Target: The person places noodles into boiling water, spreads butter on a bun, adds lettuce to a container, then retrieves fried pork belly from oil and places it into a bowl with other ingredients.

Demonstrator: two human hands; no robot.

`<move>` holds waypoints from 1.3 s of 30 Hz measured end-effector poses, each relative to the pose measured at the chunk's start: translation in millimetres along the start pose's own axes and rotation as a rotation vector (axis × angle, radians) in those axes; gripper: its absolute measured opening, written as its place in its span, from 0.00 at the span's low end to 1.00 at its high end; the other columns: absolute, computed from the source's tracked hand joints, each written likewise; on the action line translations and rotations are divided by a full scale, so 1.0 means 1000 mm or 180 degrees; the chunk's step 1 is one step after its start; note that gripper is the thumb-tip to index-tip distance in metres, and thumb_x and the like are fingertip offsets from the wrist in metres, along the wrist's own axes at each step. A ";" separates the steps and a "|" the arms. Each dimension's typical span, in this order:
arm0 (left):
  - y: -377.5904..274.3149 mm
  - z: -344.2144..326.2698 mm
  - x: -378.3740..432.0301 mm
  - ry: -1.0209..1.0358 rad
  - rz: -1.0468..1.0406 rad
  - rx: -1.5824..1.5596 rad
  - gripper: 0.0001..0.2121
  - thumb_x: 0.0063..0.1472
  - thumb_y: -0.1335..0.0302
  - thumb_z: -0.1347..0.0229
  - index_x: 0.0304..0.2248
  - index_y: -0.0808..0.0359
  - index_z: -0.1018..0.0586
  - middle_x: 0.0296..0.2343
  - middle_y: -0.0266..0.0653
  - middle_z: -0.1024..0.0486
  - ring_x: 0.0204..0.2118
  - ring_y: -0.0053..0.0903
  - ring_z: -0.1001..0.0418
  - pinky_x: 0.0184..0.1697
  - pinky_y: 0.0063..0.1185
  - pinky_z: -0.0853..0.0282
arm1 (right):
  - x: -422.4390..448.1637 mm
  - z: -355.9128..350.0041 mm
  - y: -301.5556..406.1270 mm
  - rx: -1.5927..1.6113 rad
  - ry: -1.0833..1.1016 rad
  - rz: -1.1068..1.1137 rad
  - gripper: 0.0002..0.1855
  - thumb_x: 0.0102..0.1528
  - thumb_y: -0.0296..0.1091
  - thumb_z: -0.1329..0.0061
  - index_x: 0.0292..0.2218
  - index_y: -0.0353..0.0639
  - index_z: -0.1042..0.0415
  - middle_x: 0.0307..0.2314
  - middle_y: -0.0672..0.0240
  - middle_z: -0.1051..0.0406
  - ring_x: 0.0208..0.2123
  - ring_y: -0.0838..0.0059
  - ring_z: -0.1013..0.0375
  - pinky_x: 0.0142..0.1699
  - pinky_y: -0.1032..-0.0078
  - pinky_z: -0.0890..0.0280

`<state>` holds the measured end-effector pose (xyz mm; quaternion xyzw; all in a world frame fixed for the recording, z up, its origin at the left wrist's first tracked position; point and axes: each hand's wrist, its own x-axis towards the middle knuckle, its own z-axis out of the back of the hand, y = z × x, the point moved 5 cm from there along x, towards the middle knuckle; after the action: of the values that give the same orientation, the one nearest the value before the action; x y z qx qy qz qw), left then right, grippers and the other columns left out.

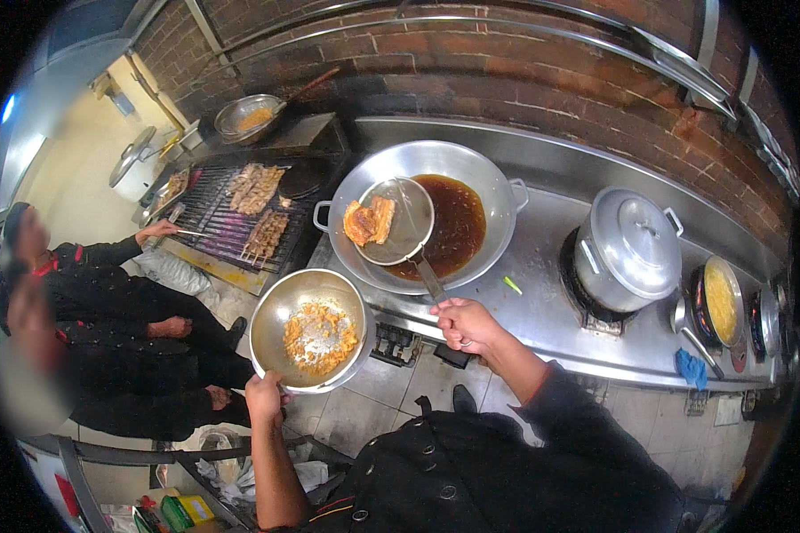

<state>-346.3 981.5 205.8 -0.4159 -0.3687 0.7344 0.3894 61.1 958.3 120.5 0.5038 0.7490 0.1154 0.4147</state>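
Observation:
My right hand (465, 324) grips the handle of a wire-mesh skimmer (407, 200), whose round head is over the left part of a large aluminium wok (433, 154). Two browned pieces of fried meat (369, 221) lie at the skimmer's left side. Dark brown oil (457, 226) with floating bits covers the wok's bottom. With my left hand (265, 398) I hold the rim of a steel bowl (273, 320), tilted in front of the wok and to its left. Orange-brown crumbly bits (320, 336) cling to the bowl's inside.
Left of the wok, skewered meat (256, 188) cooks on a grill (207, 200), where a co-worker's hand (160, 230) holds tongs. A lidded aluminium pot (630, 246) stands on a burner at right, near a pan of yellow food (719, 300), a ladle (697, 336) and a blue cloth (691, 368).

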 end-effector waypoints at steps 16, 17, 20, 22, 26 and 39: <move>-0.109 -0.154 0.073 0.0910 -0.0189 0.0063 0.12 0.54 0.72 0.49 0.24 0.76 0.26 0.16 0.43 0.29 0.14 0.28 0.29 0.14 0.21 0.33 | -0.168 0.004 0.142 -0.2734 -0.0489 0.0443 0.16 0.54 0.25 0.61 0.45 0.34 0.35 0.15 0.74 0.40 0.11 0.82 0.44 0.17 0.81 0.50; -0.109 -0.166 0.082 0.0981 -0.0242 0.0050 0.12 0.54 0.72 0.49 0.25 0.76 0.26 0.17 0.43 0.29 0.14 0.28 0.29 0.14 0.21 0.33 | -0.166 0.009 0.137 -0.3170 -0.0562 0.0618 0.16 0.54 0.26 0.61 0.44 0.34 0.34 0.15 0.74 0.40 0.12 0.82 0.42 0.18 0.82 0.48; -0.124 -0.196 0.069 0.1046 -0.0033 0.0001 0.11 0.55 0.70 0.49 0.29 0.73 0.25 0.19 0.42 0.29 0.18 0.30 0.26 0.20 0.22 0.26 | -0.169 0.013 0.116 -0.4758 -0.0762 0.1665 0.18 0.55 0.27 0.59 0.47 0.38 0.31 0.16 0.67 0.35 0.19 0.77 0.35 0.27 0.76 0.38; -0.113 -0.198 0.072 0.1047 -0.0050 -0.0052 0.13 0.55 0.70 0.49 0.31 0.75 0.25 0.20 0.44 0.27 0.16 0.30 0.26 0.17 0.21 0.29 | -0.170 -0.003 0.108 -0.4767 -0.1013 0.1432 0.20 0.55 0.28 0.58 0.50 0.42 0.32 0.18 0.61 0.33 0.22 0.73 0.33 0.34 0.71 0.35; -0.088 -0.192 0.070 0.0894 -0.0103 -0.0209 0.14 0.54 0.70 0.48 0.29 0.78 0.27 0.20 0.44 0.27 0.16 0.29 0.25 0.15 0.20 0.31 | -0.169 0.016 0.097 -0.4046 -0.1198 0.1682 0.20 0.55 0.29 0.58 0.50 0.39 0.32 0.21 0.59 0.32 0.25 0.74 0.32 0.36 0.74 0.36; -0.019 -0.078 0.027 0.0175 -0.0332 -0.0353 0.09 0.56 0.74 0.50 0.35 0.69 0.26 0.24 0.34 0.26 0.19 0.17 0.31 0.20 0.16 0.35 | -0.057 0.097 0.038 -0.5361 -0.2815 0.1302 0.27 0.51 0.35 0.53 0.52 0.34 0.36 0.33 0.48 0.29 0.34 0.47 0.28 0.42 0.58 0.34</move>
<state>-280.2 1030.4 184.0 -0.4371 -0.4191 0.6799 0.4135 166.1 904.1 111.0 0.1604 0.0958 0.4836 0.8551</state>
